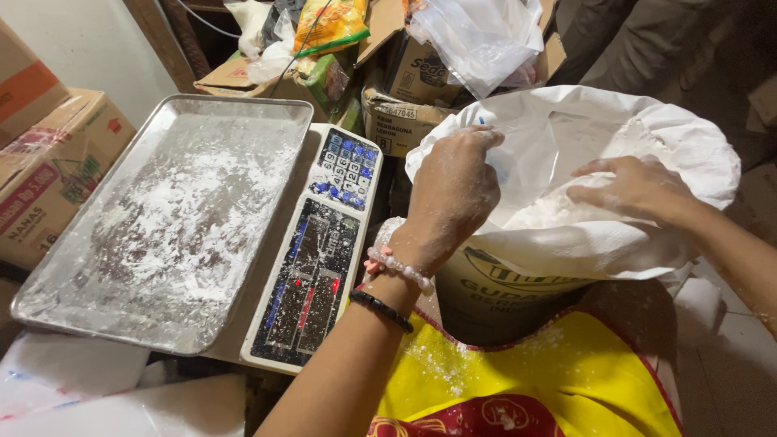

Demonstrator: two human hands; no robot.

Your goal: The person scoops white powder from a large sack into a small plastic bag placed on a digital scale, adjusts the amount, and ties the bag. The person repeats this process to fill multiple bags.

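A big white sack (566, 243) of white flour (550, 212) stands open in front of me, its top rolled down. My left hand (453, 190), dusted with flour, grips the sack's rolled rim at the near left side. My right hand (635, 188) rests with fingers spread on the flour and inner lining at the sack's right side. To the left sits a weighing scale with a flour-dusted metal tray (170, 218) and a keypad and display panel (324, 243).
Cardboard boxes (48, 162) stand at the far left. More boxes (405, 97), snack packets and a clear plastic bag (477, 36) are piled behind the scale. A yellow and red apron (534, 380) covers my lap. White bags (97, 388) lie at the lower left.
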